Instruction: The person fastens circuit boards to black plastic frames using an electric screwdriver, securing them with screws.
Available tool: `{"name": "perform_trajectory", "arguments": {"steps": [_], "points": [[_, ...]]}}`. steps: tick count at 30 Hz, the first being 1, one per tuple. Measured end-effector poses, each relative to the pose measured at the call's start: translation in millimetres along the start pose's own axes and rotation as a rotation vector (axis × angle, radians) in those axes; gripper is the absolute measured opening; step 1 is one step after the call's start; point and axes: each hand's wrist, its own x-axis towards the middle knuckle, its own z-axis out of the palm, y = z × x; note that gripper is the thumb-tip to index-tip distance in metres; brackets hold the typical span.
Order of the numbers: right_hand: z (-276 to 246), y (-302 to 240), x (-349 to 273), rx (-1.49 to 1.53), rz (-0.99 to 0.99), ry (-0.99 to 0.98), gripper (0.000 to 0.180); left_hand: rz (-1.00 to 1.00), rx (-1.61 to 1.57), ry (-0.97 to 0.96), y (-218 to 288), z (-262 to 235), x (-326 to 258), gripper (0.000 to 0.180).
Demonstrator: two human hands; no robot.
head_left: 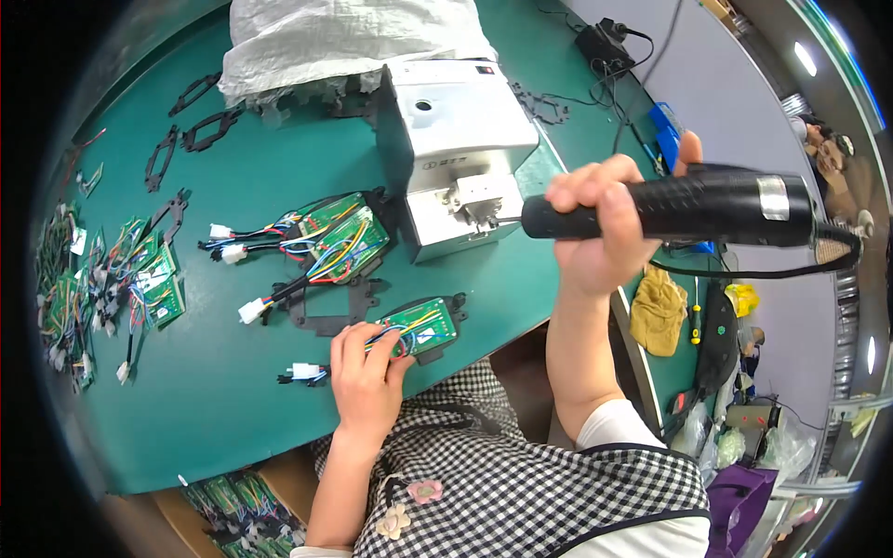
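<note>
Electric screwdriver [716, 209], black and cylindrical, with a silver band near its rear end, is raised over the right side of the green worktable [233, 400] in the head view, its cable curving back from that end. The right hand [600, 219] wraps around its body, fingers curled over it, and the thin bit points left at the metal mechanism on the front of a silver boxy machine [465, 121]; whether the tip touches cannot be told. Lower down, the left hand [365, 381] closes on the left end of a wired green circuit board [435, 325], thumb and fingers drawn together over the coloured wires. This board lies on a black plastic frame [458, 304] near the table's front edge, and a white connector [305, 372] sits just left of the hand. Beyond it, two more wired boards [353, 240] lie side by side, near an open black frame [327, 321]. Heaped wired boards [65, 279] crowd the table's left edge, and a white woven sack [344, 42] lies behind the machine. Off to the right are a brown cloth [659, 312] and a yellow-handled screwdriver [696, 324].
</note>
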Motion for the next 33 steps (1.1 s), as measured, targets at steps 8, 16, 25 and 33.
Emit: {"name": "perform_trajectory", "arguments": {"steps": [8,16,25,33], "points": [[5.0,27.0,0.6,-0.157,0.205,-0.136,0.064,-0.063,0.006,0.016,8.8,-3.9,-3.0,0.04],[26.9,5.1,-59.4,0.082,0.296,-0.102,0.084,0.013,0.014,0.042,-1.9,2.7,1.4,0.035],[56.0,33.2,-96.7,-0.018,0.392,-0.242,0.076,0.038,0.016,0.068,-5.2,5.6,-4.7,0.035],[59.1,42.1,-96.0,-0.21,0.454,-0.451,0.037,0.025,-0.022,0.076,-6.3,5.3,-2.8,0.034]]}}
